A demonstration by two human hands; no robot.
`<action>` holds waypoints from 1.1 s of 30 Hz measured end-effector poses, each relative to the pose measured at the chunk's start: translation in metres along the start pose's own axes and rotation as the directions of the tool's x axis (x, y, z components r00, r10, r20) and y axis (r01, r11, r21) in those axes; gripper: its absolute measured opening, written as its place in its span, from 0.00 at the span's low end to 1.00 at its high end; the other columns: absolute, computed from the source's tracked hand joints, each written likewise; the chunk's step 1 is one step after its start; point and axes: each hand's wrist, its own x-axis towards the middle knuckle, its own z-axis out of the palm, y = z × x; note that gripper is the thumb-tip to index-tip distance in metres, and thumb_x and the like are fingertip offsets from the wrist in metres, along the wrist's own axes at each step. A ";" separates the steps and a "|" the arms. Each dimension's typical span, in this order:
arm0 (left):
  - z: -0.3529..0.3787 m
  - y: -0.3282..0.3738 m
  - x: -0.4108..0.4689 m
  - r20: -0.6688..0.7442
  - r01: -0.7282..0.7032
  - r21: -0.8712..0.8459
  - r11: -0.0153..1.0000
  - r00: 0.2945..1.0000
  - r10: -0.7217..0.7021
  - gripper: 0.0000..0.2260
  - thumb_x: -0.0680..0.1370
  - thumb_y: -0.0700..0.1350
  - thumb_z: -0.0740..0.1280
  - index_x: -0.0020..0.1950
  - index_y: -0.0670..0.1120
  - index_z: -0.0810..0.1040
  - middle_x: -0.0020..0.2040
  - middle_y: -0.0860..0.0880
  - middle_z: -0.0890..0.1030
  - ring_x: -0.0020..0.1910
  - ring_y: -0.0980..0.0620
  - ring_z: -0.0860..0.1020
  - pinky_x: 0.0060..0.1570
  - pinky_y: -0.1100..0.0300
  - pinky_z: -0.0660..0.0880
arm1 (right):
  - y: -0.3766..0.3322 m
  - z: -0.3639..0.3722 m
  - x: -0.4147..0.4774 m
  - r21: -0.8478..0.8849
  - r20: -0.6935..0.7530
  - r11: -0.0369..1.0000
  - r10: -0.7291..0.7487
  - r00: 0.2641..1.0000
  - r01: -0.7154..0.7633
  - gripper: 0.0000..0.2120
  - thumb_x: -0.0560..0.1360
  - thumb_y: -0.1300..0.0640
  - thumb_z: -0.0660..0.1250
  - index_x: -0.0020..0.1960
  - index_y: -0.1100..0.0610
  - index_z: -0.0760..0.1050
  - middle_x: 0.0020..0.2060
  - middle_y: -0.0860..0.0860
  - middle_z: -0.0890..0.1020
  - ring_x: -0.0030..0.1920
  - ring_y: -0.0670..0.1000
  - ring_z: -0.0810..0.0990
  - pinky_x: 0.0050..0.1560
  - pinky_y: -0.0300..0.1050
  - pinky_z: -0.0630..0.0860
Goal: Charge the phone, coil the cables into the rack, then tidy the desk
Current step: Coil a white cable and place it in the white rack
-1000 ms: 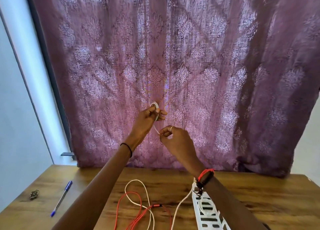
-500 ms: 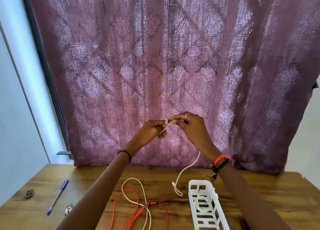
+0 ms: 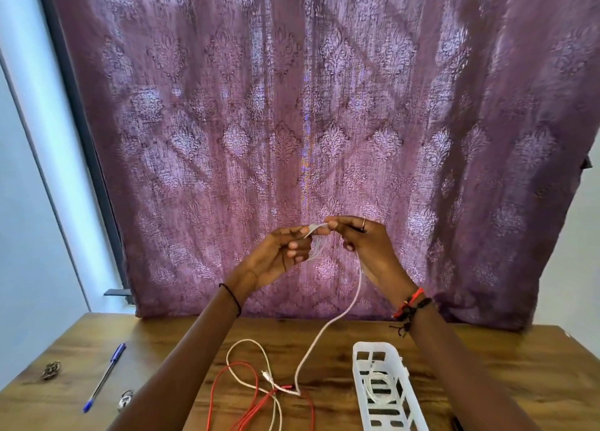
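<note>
Both hands are raised in front of the purple curtain. My left hand (image 3: 279,252) holds small loops of a white cable (image 3: 337,317) wound around its fingers. My right hand (image 3: 367,242) pinches the same cable just beside the loops. The free length hangs down from my right hand to the wooden desk (image 3: 503,382), its end lying by the red cable (image 3: 233,385). A second white cable (image 3: 256,349) lies looped across the red one. A white slotted rack (image 3: 380,388) stands on the desk at the right with a coiled white cable inside.
A blue pen (image 3: 105,375) lies on the desk at the left, with a small metal trinket (image 3: 51,369) further left and a small clip (image 3: 126,399) near the pen's tip. The curtain (image 3: 308,122) hangs behind the desk's far edge.
Both hands have come together higher and my right hand has brought another turn of cable to the left hand's loops. The camera has tilted down, showing more desk and the rack.
</note>
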 end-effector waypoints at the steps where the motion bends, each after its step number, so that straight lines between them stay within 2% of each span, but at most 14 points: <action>1: 0.001 -0.002 0.000 -0.013 -0.002 -0.079 0.997 1.000 0.001 0.15 0.76 0.37 0.57 0.58 0.34 0.77 0.26 0.54 0.63 0.23 0.60 0.62 0.27 0.68 0.65 | 0.002 0.001 -0.001 0.046 -0.013 0.999 0.022 1.000 -0.021 0.04 0.72 0.63 0.70 0.45 0.56 0.83 0.38 0.60 0.82 0.28 0.45 0.65 0.28 0.35 0.64; 5: 0.001 -0.011 0.002 -0.069 -0.031 -0.307 0.951 0.998 0.010 0.19 0.76 0.35 0.54 0.66 0.32 0.69 0.26 0.54 0.64 0.23 0.60 0.62 0.27 0.69 0.63 | 0.012 0.009 -0.005 0.155 -0.053 0.985 0.078 0.996 -0.069 0.07 0.72 0.63 0.69 0.49 0.63 0.81 0.28 0.48 0.79 0.26 0.43 0.66 0.27 0.34 0.64; 9: 0.004 -0.018 0.005 -0.107 -0.086 -0.454 0.887 0.993 0.041 0.17 0.77 0.36 0.54 0.61 0.32 0.75 0.27 0.54 0.66 0.24 0.59 0.64 0.27 0.70 0.66 | 0.024 0.019 -0.007 0.214 -0.147 0.972 0.128 0.981 -0.095 0.04 0.72 0.65 0.69 0.44 0.59 0.81 0.30 0.51 0.80 0.25 0.44 0.66 0.25 0.34 0.64; 12: 0.008 -0.020 0.008 -0.182 -0.157 -0.501 0.851 0.980 0.074 0.16 0.75 0.36 0.56 0.60 0.32 0.75 0.28 0.54 0.68 0.23 0.59 0.66 0.28 0.69 0.69 | 0.035 0.025 -0.010 0.148 -0.178 0.985 0.115 0.977 -0.089 0.05 0.73 0.65 0.68 0.42 0.58 0.81 0.32 0.54 0.79 0.24 0.43 0.66 0.25 0.34 0.64; 16: 0.006 -0.023 0.013 -0.278 -0.234 -0.503 0.832 0.955 0.101 0.16 0.77 0.36 0.58 0.64 0.31 0.69 0.32 0.53 0.74 0.26 0.60 0.71 0.30 0.68 0.74 | 0.046 0.030 -0.017 -0.067 -0.184 0.996 0.047 0.982 -0.061 0.06 0.74 0.66 0.66 0.43 0.61 0.82 0.22 0.43 0.77 0.21 0.40 0.67 0.26 0.33 0.64; 18: 0.005 -0.024 0.015 -0.315 -0.243 -0.433 0.868 0.943 0.107 0.15 0.80 0.36 0.57 0.65 0.32 0.70 0.33 0.53 0.76 0.27 0.60 0.74 0.32 0.68 0.76 | 0.050 0.031 -0.021 -0.210 -0.162 0.977 0.013 0.987 -0.048 0.07 0.75 0.66 0.65 0.44 0.62 0.82 0.23 0.43 0.78 0.19 0.40 0.67 0.27 0.33 0.64; 20: 0.004 -0.026 0.017 -0.353 -0.264 -0.323 0.909 0.925 0.143 0.14 0.81 0.36 0.56 0.65 0.33 0.70 0.34 0.52 0.78 0.30 0.59 0.77 0.35 0.68 0.77 | 0.053 0.032 -0.022 -0.339 -0.122 0.940 -0.005 0.993 -0.037 0.09 0.76 0.66 0.64 0.44 0.61 0.83 0.31 0.53 0.83 0.19 0.41 0.66 0.27 0.36 0.65; 24: 0.005 -0.029 0.021 -0.406 -0.283 0.038 0.959 0.872 0.273 0.14 0.80 0.38 0.59 0.65 0.35 0.71 0.36 0.51 0.83 0.36 0.57 0.81 0.38 0.67 0.77 | 0.061 0.030 -0.025 -0.429 0.003 0.902 0.062 0.998 -0.055 0.09 0.76 0.65 0.63 0.43 0.63 0.82 0.33 0.60 0.82 0.22 0.42 0.65 0.29 0.39 0.64; 26: 0.007 -0.031 0.022 -0.391 -0.266 0.237 0.934 0.854 0.342 0.14 0.80 0.38 0.59 0.65 0.36 0.71 0.36 0.52 0.84 0.36 0.57 0.82 0.37 0.67 0.77 | 0.062 0.028 -0.026 -0.402 0.049 0.911 0.121 0.991 -0.092 0.09 0.76 0.65 0.63 0.44 0.64 0.82 0.34 0.61 0.83 0.23 0.44 0.67 0.30 0.40 0.65; 28: 0.007 -0.035 0.022 -0.335 -0.261 0.402 0.878 0.850 0.406 0.14 0.80 0.38 0.59 0.65 0.38 0.71 0.37 0.53 0.84 0.35 0.57 0.81 0.39 0.66 0.77 | 0.059 0.027 -0.028 -0.388 0.101 0.911 0.189 0.977 -0.136 0.09 0.76 0.67 0.62 0.45 0.63 0.81 0.30 0.55 0.81 0.20 0.40 0.67 0.27 0.35 0.65; 29: 0.006 -0.037 0.022 -0.310 -0.257 0.457 0.852 0.851 0.423 0.14 0.80 0.38 0.59 0.65 0.39 0.71 0.37 0.53 0.84 0.34 0.58 0.80 0.39 0.66 0.77 | 0.056 0.026 -0.029 -0.392 0.132 0.908 0.212 0.968 -0.145 0.09 0.76 0.68 0.61 0.45 0.62 0.81 0.30 0.53 0.80 0.19 0.40 0.68 0.25 0.32 0.64; 31: 0.004 -0.040 0.023 -0.286 -0.235 0.534 0.812 0.854 0.435 0.13 0.80 0.37 0.59 0.64 0.40 0.72 0.38 0.52 0.84 0.33 0.58 0.78 0.38 0.66 0.75 | 0.051 0.023 -0.031 -0.425 0.196 0.896 0.229 0.954 -0.128 0.08 0.76 0.67 0.61 0.44 0.62 0.79 0.32 0.56 0.80 0.19 0.39 0.68 0.24 0.30 0.63; 33: 0.004 -0.042 0.025 -0.284 -0.190 0.622 0.759 0.849 0.446 0.11 0.80 0.38 0.59 0.60 0.36 0.75 0.41 0.49 0.84 0.32 0.59 0.78 0.37 0.67 0.75 | 0.046 0.021 -0.034 -0.481 0.250 0.871 0.242 0.937 -0.096 0.07 0.76 0.66 0.62 0.46 0.68 0.78 0.35 0.58 0.80 0.20 0.39 0.68 0.25 0.30 0.64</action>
